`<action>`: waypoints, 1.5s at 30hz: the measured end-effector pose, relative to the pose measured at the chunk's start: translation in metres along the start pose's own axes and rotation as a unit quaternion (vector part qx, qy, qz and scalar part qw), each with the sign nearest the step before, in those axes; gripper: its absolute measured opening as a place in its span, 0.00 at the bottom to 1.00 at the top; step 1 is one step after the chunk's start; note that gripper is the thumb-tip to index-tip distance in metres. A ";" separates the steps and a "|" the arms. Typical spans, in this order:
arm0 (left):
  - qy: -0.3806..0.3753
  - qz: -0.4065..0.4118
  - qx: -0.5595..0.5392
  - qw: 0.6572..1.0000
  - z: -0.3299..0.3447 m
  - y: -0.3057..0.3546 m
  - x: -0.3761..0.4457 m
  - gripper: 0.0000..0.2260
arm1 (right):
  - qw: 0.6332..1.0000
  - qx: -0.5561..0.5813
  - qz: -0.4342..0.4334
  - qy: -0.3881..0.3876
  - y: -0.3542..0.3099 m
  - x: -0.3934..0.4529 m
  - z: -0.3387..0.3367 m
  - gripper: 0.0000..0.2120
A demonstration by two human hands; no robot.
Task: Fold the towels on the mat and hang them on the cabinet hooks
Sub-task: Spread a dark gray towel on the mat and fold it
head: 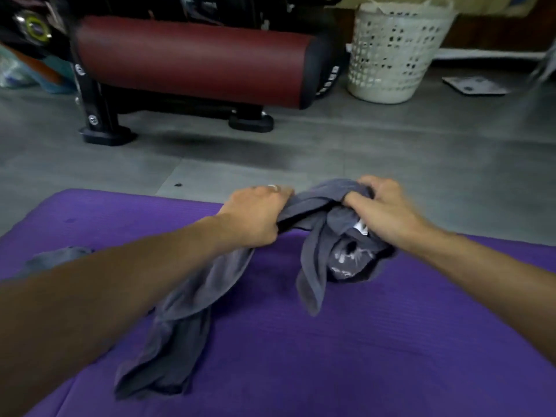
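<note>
A crumpled grey towel (192, 296) lies bunched across the purple mat (361, 341). My left hand (255, 215) grips a twisted stretch of it near the mat's far edge. My right hand (382, 209) grips the bunched top of the same towel a little to the right, where a white label shows. The towel's long tail trails toward me over the mat. Part of a second grey cloth (57, 257) peeks out at the left, behind my left forearm.
Beyond the mat is grey floor (391, 152). A black exercise bench with a dark red pad (192, 58) stands at the back left. A white perforated laundry basket (394, 52) stands at the back right, with a flat white item (475, 85) on the floor beside it.
</note>
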State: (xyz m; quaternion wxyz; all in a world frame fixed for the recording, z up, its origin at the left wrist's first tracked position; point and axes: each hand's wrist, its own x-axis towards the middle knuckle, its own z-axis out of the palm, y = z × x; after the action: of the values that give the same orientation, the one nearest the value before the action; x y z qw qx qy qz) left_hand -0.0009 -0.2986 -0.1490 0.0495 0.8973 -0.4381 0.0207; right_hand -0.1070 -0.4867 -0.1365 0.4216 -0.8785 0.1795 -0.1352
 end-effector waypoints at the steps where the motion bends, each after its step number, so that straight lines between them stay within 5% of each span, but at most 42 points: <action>1: -0.037 -0.003 0.049 0.998 0.009 0.014 0.008 0.14 | 0.999 -0.046 -0.006 0.005 0.014 -0.006 -0.021 0.10; 4: -0.128 -0.065 0.074 0.987 0.037 0.049 0.032 0.13 | 0.987 -0.163 0.006 -0.005 0.064 -0.027 -0.081 0.11; 7: -0.178 -0.096 -0.097 0.975 0.068 0.096 0.045 0.08 | 0.962 -0.270 0.034 -0.007 0.123 -0.053 -0.126 0.14; 11: -0.128 0.000 -0.253 0.959 0.078 0.201 0.066 0.06 | 0.916 -0.390 0.064 0.067 0.195 -0.091 -0.178 0.10; 15: -0.049 0.058 -0.225 0.971 0.083 0.297 0.074 0.11 | 0.894 -0.425 0.087 0.109 0.240 -0.126 -0.233 0.13; 17: -0.047 0.070 -0.177 0.981 0.103 0.331 0.065 0.13 | 0.871 -0.478 0.103 0.046 0.265 -0.148 -0.244 0.14; 19: -0.078 0.092 -0.107 0.987 0.133 0.350 0.047 0.17 | 0.799 -0.580 0.129 -0.094 0.294 -0.166 -0.238 0.23; 21: -0.120 0.084 -0.037 0.988 0.166 0.351 0.027 0.24 | 0.763 -0.601 0.133 -0.195 0.312 -0.170 -0.226 0.35; 24: -0.171 0.016 0.000 0.985 0.201 0.333 -0.007 0.36 | 0.815 -0.519 0.048 -0.251 0.317 -0.152 -0.186 0.51; 28: -0.121 -0.055 0.023 0.991 0.214 0.298 -0.036 0.41 | 0.844 -0.424 -0.053 -0.324 0.296 -0.122 -0.116 0.57; 31: -0.117 -0.110 0.038 0.986 0.211 0.269 -0.033 0.36 | 0.845 -0.407 -0.121 -0.325 0.287 -0.113 -0.088 0.41; 35: -0.136 -0.012 0.040 0.990 0.192 0.273 -0.023 0.17 | 0.899 -0.327 -0.117 -0.267 0.294 -0.117 -0.109 0.14; 41: -0.256 0.184 0.034 0.949 0.179 0.258 -0.047 0.34 | 0.827 -0.389 -0.020 -0.407 0.282 -0.156 -0.137 0.13; 45: -0.236 0.111 0.037 0.965 0.156 0.184 -0.069 0.41 | 0.780 -0.449 -0.033 -0.434 0.227 -0.142 -0.113 0.39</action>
State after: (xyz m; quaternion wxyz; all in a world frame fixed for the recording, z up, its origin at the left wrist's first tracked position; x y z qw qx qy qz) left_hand -0.1896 -0.3737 -0.2965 -0.0914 0.8237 -0.5331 -0.1701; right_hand -0.3247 -0.6358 -0.2594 0.0077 -0.9395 -0.0107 0.3423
